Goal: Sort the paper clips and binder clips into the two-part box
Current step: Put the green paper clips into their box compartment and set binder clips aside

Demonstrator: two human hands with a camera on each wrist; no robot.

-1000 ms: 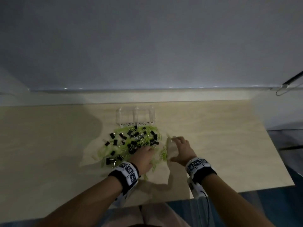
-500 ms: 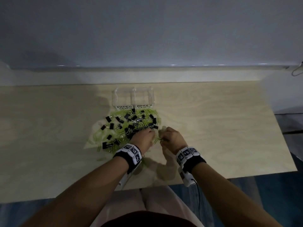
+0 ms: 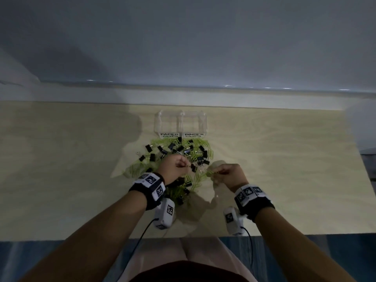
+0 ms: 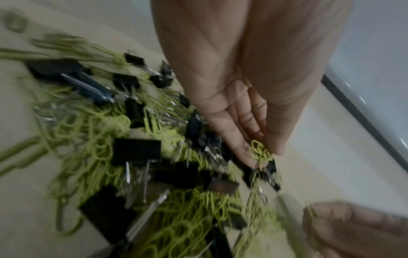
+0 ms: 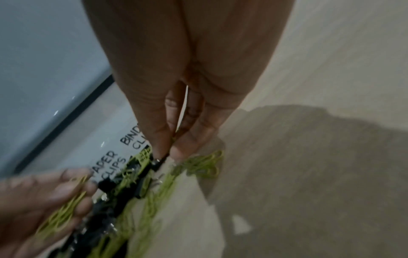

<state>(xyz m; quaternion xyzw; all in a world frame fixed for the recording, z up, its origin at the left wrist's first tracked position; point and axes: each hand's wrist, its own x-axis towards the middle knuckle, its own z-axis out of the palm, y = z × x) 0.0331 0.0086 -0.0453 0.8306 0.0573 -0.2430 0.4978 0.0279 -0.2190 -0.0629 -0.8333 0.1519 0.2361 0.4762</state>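
A mixed pile of green paper clips (image 3: 200, 157) and black binder clips (image 3: 170, 147) lies on the wooden table, just in front of the clear two-part box (image 3: 160, 124) labelled PAPER CLIPS and BINDER CLIPS. My left hand (image 3: 184, 164) hovers over the pile's near side. In the left wrist view it (image 4: 260, 153) pinches a tangle of green paper clips (image 4: 259, 151), with a black binder clip (image 4: 272, 168) dangling under them. My right hand (image 3: 216, 172) is just right of the pile, fingertips pinched on green paper clips (image 3: 210, 173). Its fingers (image 5: 159, 137) are pressed tightly together.
The table (image 3: 284, 159) extends bare left and right of the pile, with a wall behind the box. Its front edge (image 3: 203, 237) runs just behind my wrists. My lap is below it. Both box parts look empty from here.
My right hand went from flat and open beside the pile to pinching clips. Both hands have since drawn apart, each pulling clips out of the pile. The head view shifted.
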